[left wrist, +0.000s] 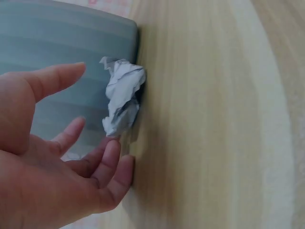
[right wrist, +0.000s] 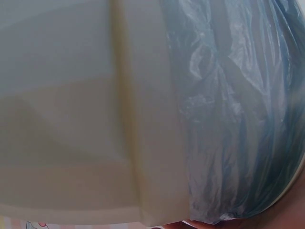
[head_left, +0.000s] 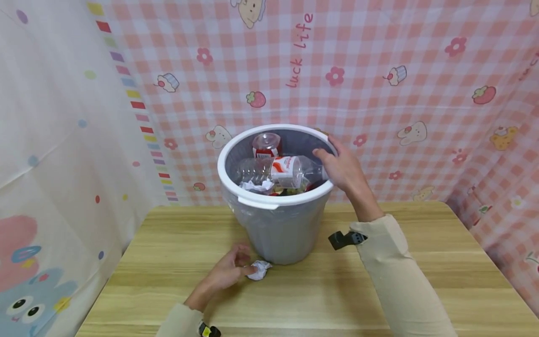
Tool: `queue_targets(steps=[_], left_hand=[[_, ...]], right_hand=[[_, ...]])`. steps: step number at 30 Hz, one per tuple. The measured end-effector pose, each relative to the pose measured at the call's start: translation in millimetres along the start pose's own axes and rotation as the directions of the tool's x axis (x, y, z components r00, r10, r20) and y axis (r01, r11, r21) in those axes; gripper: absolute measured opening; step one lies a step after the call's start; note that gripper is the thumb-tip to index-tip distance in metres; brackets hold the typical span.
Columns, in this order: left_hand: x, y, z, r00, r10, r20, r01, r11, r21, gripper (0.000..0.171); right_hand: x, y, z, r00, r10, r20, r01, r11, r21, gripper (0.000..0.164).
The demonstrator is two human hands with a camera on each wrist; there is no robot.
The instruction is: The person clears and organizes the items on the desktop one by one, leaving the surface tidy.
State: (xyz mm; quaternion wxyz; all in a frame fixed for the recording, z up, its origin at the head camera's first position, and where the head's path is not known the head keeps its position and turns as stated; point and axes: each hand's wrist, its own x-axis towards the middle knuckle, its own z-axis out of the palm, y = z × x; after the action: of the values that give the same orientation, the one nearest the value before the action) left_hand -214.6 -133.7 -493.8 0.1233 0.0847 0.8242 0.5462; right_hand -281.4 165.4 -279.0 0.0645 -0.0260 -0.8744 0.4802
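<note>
A grey trash can (head_left: 280, 234) with a white rim stands on the wooden table. My right hand (head_left: 343, 166) grips its rim on the right side, thumb inside. The right wrist view shows the can's wall (right wrist: 66, 129) and bunched plastic liner (right wrist: 224, 114) up close, with only a bit of the hand at the bottom. A crumpled piece of white paper (head_left: 258, 270) lies on the table at the foot of the can. Beside that paper (left wrist: 125, 95) is my left hand (left wrist: 62, 176), thumb and fingers spread apart and loosely bent, not closed round it.
Inside the can lie a clear plastic bottle (head_left: 286, 172) on its side, a clear container with a red label (head_left: 266, 146) and more crumpled paper (head_left: 257, 186). Behind the table (head_left: 168, 281) hangs a pink checked cloth (head_left: 273, 61); a pale curtain (head_left: 54, 140) hangs at left.
</note>
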Motion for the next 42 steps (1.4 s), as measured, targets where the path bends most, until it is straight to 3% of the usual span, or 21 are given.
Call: queue_targets(steps=[5, 20, 28, 42], left_hand=[[2.2, -4.7, 5.3, 1.000, -0.001, 0.023, 0.000, 1.000, 0.025, 0.056], [-0.7, -8.4, 13.5, 0.999, 0.035, -0.009, -0.034, 0.994, 0.101, 0.052], [3.1, -10.9, 14.1, 0.998, 0.062, 0.014, -0.064, 0.984, 0.167, 0.043], [-1.1, -8.6, 13.6, 0.996, 0.087, 0.026, -0.090, 0.978, 0.190, 0.038]], right_hand=[[-1, 1, 0, 1.000, 0.001, 0.000, -0.001, 1.000, -0.002, 0.071], [0, 1, 2, 1.000, -0.006, 0.006, 0.006, 1.000, 0.019, 0.070], [0, 1, 0, 1.000, 0.001, 0.004, -0.001, 1.000, -0.006, 0.072], [-1, 0, -1, 1.000, 0.001, 0.003, -0.001, 1.000, -0.009, 0.072]])
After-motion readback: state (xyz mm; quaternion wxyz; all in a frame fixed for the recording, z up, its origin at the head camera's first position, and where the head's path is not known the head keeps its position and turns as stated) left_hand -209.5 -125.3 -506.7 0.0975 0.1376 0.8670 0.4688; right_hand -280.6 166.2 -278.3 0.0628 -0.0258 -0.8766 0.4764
